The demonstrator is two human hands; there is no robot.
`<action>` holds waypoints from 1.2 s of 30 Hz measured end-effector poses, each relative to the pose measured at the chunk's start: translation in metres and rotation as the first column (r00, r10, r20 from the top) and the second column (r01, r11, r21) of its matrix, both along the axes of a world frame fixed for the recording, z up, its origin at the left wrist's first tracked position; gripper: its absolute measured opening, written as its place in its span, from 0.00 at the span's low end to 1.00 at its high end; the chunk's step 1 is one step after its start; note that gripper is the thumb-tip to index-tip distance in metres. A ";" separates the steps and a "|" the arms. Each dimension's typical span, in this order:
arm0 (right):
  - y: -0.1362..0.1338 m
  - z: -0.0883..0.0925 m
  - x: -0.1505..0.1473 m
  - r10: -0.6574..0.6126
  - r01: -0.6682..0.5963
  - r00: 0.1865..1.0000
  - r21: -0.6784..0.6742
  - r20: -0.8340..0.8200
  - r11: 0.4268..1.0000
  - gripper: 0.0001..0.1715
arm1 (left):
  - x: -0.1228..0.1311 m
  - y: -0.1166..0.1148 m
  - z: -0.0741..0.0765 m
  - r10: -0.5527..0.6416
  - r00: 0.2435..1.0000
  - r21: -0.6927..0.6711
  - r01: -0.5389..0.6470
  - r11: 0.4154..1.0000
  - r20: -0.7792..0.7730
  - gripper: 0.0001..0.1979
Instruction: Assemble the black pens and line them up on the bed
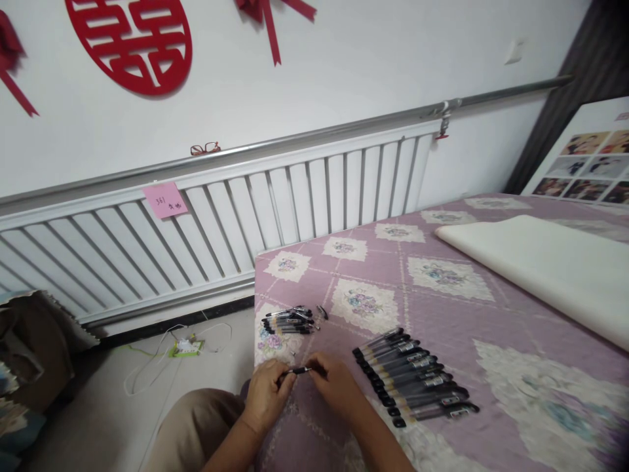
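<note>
Black pen (297,371) held level between two hands at the near edge of a bed, just above a purple flowered bedspread (442,308). Left hand (265,393) curled around one end, thumb and fingertips pinched shut on the barrel; right hand (334,383) pinched on the other end, fingers bent inward, so only a short middle stretch of the pen visible between the two sets of fingertips. Both hands close together, nearly touching, forearms reaching in from the bottom of the view, a knee in tan trousers (196,426) below the left wrist. To the right of the hands, a neat row of black pens (415,377) laid side by side on the bedspread, slanting away. Further back and slightly left, a smaller loose pile of pens (289,320), well apart from the hands, with a stray cap or small part just beside it, too small to tell. White folded sheet (540,262) across the far right of the bed. Behind the bed, a white slatted radiator (304,190) bearing a pink note (165,199), glasses (205,149) resting on the pipe above, and a red paper cut-out (130,39) on the white wall. On the floor, a tangle of white cable (162,354).
</note>
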State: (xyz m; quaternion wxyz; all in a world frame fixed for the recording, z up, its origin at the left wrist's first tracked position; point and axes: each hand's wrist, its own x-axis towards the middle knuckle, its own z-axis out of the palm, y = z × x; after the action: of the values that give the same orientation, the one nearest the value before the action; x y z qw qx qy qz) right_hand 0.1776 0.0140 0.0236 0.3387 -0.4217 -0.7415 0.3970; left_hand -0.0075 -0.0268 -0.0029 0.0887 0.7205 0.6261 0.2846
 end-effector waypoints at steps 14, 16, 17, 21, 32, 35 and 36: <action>0.000 0.001 0.001 0.020 -0.021 0.999 0.030 0.035 0.999 0.11 | 0.001 -0.001 0.001 0.000 0.999 -0.003 0.000 1.000 -0.047 0.12; 0.000 0.000 0.000 0.019 -0.021 0.998 0.034 0.056 0.999 0.10 | 0.002 -0.001 0.002 -0.002 0.999 -0.001 0.002 1.000 -0.044 0.12; 0.000 0.000 0.000 0.023 -0.025 0.997 0.037 0.069 0.999 0.10 | 0.002 -0.001 0.002 -0.002 0.999 0.001 0.002 1.000 -0.042 0.12; -0.001 0.000 0.000 0.031 -0.036 0.993 0.041 0.117 0.998 0.09 | 0.002 -0.001 0.003 -0.007 0.999 0.008 0.007 1.000 -0.045 0.12; -0.004 0.002 -0.001 -0.004 -0.038 0.933 0.109 0.359 0.993 0.15 | 0.003 -0.001 0.003 -0.010 0.999 0.009 0.011 1.000 -0.054 0.11; -0.005 0.002 -0.002 -0.013 -0.040 0.920 0.125 0.393 0.991 0.17 | 0.003 -0.001 0.003 -0.007 0.998 0.007 0.007 1.000 -0.054 0.11; -0.005 0.002 -0.001 -0.012 -0.035 0.926 0.120 0.377 0.992 0.15 | 0.003 -0.001 0.003 -0.004 0.998 0.007 0.005 1.000 -0.056 0.11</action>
State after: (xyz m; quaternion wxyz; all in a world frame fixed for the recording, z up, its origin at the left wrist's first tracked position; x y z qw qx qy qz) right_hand 0.1764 0.0089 0.0256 0.2134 -0.4637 -0.8185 0.2637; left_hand -0.0047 -0.0281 0.0003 0.0690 0.7299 0.6256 0.2665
